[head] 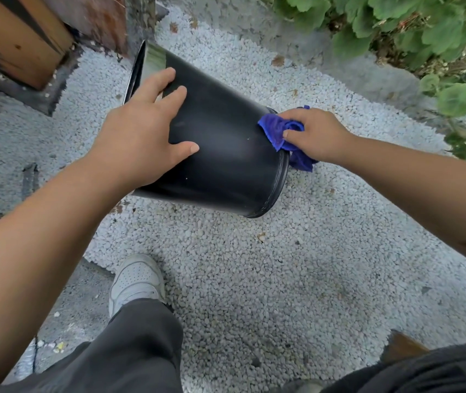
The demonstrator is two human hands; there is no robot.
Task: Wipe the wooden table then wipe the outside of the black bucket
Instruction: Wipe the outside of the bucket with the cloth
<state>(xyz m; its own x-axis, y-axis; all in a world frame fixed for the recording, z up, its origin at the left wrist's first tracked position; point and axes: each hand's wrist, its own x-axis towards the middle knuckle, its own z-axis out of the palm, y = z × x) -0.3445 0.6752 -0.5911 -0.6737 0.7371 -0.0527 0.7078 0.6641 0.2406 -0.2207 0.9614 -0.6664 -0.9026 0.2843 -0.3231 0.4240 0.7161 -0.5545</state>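
Currently the black plastic bucket (220, 143) is lying tilted on white gravel (282, 265). The left hand (143, 131) is bracing it, fingers spread flat; the right hand (316, 134) is gripping a crumpled blue cloth (280, 131) against its base rim. Judged: bucket stage underway, tabletop unseen.

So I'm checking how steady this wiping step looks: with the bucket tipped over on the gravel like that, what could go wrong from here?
1. The black bucket lies tilted on loose gravel, steadied only by the flat left hand; a firm push could roll it.
2. The blue cloth, bunched in the right hand, hangs past the bucket's base edge and may drag in the gravel and pick up grit.
3. The underside against the ground may go unwiped.
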